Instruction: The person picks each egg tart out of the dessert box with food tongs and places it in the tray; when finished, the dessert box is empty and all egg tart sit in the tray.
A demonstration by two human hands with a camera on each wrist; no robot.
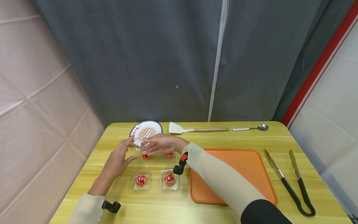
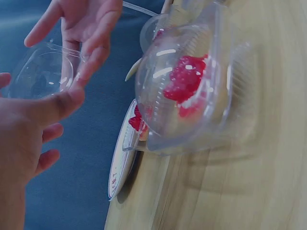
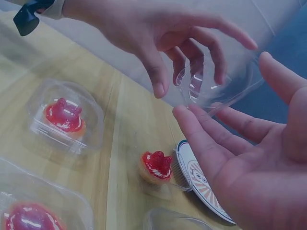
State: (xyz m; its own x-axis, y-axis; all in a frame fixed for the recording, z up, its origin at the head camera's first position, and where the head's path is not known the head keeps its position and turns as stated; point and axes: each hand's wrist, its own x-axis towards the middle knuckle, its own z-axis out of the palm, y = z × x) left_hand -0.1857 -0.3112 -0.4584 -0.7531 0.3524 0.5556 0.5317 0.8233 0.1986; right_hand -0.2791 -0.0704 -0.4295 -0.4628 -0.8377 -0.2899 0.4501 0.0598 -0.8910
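Note:
A clear plastic lid (image 2: 41, 74) (image 3: 237, 76) is up between the two hands, above the table's far left part. My left hand (image 1: 114, 161) (image 3: 144, 36) curves its thumb and fingers around one side of it. Palm up, my right hand (image 1: 163, 143) (image 2: 91, 24) touches the lid's other side with nearly straight fingers. Below them a red-topped tart (image 1: 146, 156) (image 3: 156, 167) sits by the plate (image 1: 148, 128), with no cover over it in the right wrist view. Part of the lid's edge is hidden by fingers.
Nearer me are two tarts in clear boxes (image 1: 141, 180) (image 1: 169, 179); another tart (image 1: 169, 155) is partly behind my right wrist. An orange tray (image 1: 237, 161) lies under my right forearm, tongs (image 1: 291, 189) to its right. A spatula (image 1: 209, 129) and spoon (image 1: 262, 127) lie along the back.

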